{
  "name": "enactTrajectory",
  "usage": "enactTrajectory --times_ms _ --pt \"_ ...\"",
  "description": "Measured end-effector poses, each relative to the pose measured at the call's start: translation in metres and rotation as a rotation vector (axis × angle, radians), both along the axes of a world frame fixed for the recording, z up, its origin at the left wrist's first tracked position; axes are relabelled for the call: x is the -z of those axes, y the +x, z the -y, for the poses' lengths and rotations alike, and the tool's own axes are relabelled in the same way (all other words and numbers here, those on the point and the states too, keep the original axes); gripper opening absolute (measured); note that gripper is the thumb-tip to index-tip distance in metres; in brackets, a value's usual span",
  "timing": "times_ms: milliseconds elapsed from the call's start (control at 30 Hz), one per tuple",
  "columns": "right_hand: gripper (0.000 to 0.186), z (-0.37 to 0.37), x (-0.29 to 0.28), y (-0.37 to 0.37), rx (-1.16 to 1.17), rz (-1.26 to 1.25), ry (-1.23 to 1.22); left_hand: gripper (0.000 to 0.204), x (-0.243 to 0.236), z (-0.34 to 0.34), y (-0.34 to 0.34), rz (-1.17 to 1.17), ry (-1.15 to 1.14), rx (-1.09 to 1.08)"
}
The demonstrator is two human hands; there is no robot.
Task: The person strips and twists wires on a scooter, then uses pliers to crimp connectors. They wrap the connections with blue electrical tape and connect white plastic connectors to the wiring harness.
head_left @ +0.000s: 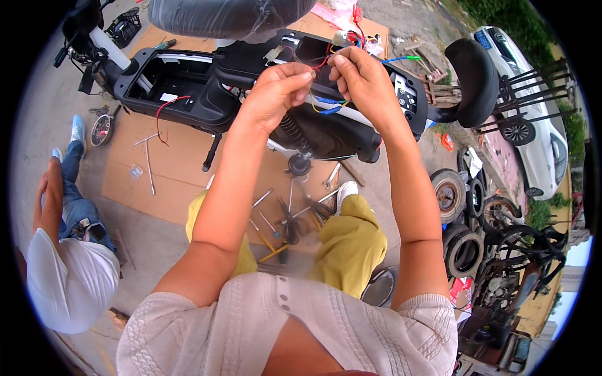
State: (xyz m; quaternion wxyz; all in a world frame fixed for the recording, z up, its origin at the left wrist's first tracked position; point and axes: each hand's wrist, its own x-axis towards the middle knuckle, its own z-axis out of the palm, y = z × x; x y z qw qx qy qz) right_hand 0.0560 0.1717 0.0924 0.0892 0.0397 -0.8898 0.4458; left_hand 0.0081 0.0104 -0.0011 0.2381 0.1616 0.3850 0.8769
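Note:
Both hands are raised over the opened body of an electric scooter [241,78]. My left hand [276,94] is closed in a pinch, its fingertips on a thin red wire [322,62]. Close by on the right, my right hand [364,81] has its thumb and forefinger pressed together; what lies between them is too small to make out. Below the fingertips hangs a yellow wire [311,103] with blue connectors [330,110]. A pale plug [274,54] rests beyond my left hand. Past my right hand, a blue wire ends in a green connector [412,58].
A plastic-wrapped seat [229,15] stands beyond my hands. Tools, including a T-handle wrench [149,166], lie on cardboard [125,178]. Another person [72,276] sits at left. Tyres [464,254] are piled at right, near a white car [539,119].

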Motion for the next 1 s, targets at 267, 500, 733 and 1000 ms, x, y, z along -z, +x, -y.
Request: enactTrajectory --times_ms 267,500,733,1000 --pt "0.019 0.004 -0.004 -0.009 -0.265 -0.19 0.592 0.01 -0.006 -0.002 0.007 -0.114 -0.159 -0.092" --pt "0.018 0.007 -0.016 0.004 -0.166 -0.055 0.638 0.006 -0.011 -0.011 0.017 -0.376 -0.487 -0.316" --pt "0.017 -0.002 -0.012 -0.01 -0.165 0.233 0.353 0.008 -0.002 -0.012 0.021 -0.464 -0.474 -0.366" --pt "0.021 -0.002 -0.006 -0.004 -0.105 0.248 0.241 0.004 0.008 -0.014 0.022 -0.468 -0.36 -0.367"
